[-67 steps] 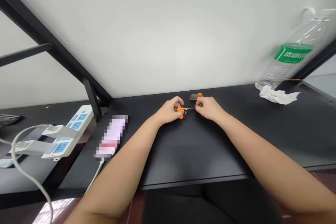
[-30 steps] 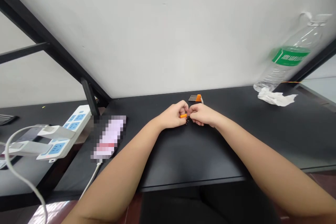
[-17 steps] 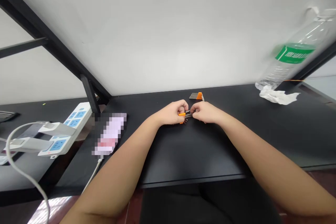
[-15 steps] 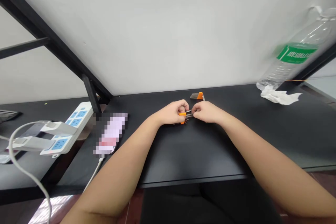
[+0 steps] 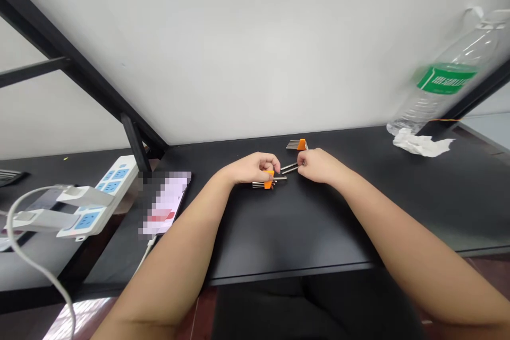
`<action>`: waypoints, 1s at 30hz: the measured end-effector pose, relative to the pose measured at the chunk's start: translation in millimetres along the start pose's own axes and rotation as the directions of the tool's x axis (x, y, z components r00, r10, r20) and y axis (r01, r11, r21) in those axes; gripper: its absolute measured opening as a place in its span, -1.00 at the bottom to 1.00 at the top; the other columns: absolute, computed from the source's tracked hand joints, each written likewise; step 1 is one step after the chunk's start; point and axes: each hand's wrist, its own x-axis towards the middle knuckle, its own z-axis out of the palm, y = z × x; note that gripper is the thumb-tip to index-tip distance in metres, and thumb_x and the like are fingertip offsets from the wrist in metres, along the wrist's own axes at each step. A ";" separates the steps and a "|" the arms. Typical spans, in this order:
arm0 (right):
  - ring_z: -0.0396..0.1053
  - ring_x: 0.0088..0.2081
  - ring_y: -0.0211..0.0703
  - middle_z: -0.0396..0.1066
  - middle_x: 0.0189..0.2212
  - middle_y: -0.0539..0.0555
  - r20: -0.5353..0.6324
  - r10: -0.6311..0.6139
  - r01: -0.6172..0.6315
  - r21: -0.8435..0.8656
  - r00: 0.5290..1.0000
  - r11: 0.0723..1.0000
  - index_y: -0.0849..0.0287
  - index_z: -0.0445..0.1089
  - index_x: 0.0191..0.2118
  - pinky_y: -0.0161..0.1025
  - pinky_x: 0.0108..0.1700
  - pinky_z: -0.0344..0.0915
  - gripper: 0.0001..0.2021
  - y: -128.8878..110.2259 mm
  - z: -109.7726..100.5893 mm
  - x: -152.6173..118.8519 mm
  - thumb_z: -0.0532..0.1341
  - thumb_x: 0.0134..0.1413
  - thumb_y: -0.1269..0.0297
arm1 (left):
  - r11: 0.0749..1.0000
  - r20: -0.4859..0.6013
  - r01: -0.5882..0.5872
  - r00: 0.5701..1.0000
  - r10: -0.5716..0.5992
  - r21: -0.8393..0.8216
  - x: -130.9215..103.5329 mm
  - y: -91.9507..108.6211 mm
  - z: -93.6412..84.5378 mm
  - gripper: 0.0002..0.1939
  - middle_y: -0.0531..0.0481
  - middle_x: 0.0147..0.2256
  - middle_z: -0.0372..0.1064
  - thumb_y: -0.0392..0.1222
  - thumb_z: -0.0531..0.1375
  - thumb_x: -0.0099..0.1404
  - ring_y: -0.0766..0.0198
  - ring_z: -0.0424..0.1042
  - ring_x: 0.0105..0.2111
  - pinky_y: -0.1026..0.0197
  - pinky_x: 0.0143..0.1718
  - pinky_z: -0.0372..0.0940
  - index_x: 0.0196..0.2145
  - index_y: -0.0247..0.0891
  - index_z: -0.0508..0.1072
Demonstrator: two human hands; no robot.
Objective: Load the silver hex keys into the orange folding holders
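Note:
Near the middle of the black table, my left hand (image 5: 255, 167) is curled with its thumb on an orange holder (image 5: 269, 179) that has several thin metal rods in it. One rod sticks out of the holder to the right. My right hand (image 5: 319, 165) is closed around the right ends of thin metal rods (image 5: 290, 168), whose free ends point left toward my left fingers. Behind my right hand lies a second orange holder (image 5: 302, 144) with several metal rods pointing left.
A phone (image 5: 169, 204) on a white cable and a white power strip (image 5: 105, 196) with plugs are at the left. At the right, a clear bottle (image 5: 438, 82) leans by the wall near crumpled tissue (image 5: 422, 144). Black frame bars stand at the left.
My hands have moved apart, the left one a little leftward. More of the orange holder and of the rods in my right hand now shows.

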 end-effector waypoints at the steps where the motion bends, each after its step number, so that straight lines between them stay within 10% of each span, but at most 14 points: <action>1: 0.40 -0.34 -0.07 0.51 -0.35 0.11 -0.001 -0.001 0.001 -0.036 1.000 0.999 0.09 0.45 -0.37 -0.23 -0.39 0.14 -0.99 -0.5 0.1 -0.8 0.27 0.03 0.33 | 1.000 0.017 -0.002 1.000 0.003 -0.018 0.1 -1.2 -1.4 -0.78 0.04 -0.49 0.45 -0.29 0.30 0.11 0.33 0.39 -0.51 0.30 -0.46 0.23 -0.23 -0.25 0.48; 10: 0.35 0.02 0.04 0.38 0.09 0.20 -0.039 -0.176 0.167 -0.160 0.984 0.973 0.12 0.46 0.04 -0.18 -0.13 0.29 -0.70 5.4 3.3 -1.4 0.22 0.20 0.30 | 0.974 0.008 -0.064 0.998 0.068 -0.218 3.4 -18.6 -9.7 -0.75 -0.02 -0.42 0.50 -0.23 0.38 0.14 0.34 0.46 -0.44 0.32 -0.38 0.30 -0.22 -0.31 0.50; 19: 0.38 -0.10 -0.03 0.43 -0.09 0.19 -0.108 -0.260 0.246 -0.125 0.960 0.961 0.14 0.50 -0.20 -0.17 -0.11 0.29 -0.86 16.1 6.1 6.7 0.17 0.28 0.37 | 0.968 -0.005 -0.075 0.997 0.076 -0.240 4.8 -19.3 -8.6 -0.74 0.00 -0.44 0.49 -0.21 0.40 0.16 0.35 0.45 -0.45 0.33 -0.38 0.29 -0.22 -0.30 0.49; 25: 0.39 -0.27 -0.19 0.49 -0.26 0.05 -0.121 -0.512 0.525 0.242 0.851 0.816 0.15 0.48 -0.17 -0.24 -0.20 0.30 -0.86 -7.2 2.9 -6.4 0.20 0.18 0.41 | 0.954 -0.016 -0.091 0.996 0.090 -0.285 6.8 -22.1 -8.7 -0.70 0.02 -0.46 0.48 -0.22 0.40 0.13 0.35 0.44 -0.48 0.33 -0.41 0.28 -0.20 -0.30 0.46; 30: 0.41 -0.42 -0.25 0.50 -0.43 -0.03 0.024 -0.354 0.320 0.376 0.935 0.869 0.13 0.48 -0.25 -0.27 -0.31 0.28 -0.86 -11.7 4.7 -10.0 0.16 0.23 0.34 | 0.973 -0.056 -0.066 0.997 0.055 -0.222 4.9 -18.1 -10.4 -0.73 0.04 -0.49 0.45 -0.29 0.37 0.10 0.35 0.43 -0.50 0.32 -0.43 0.27 -0.23 -0.30 0.45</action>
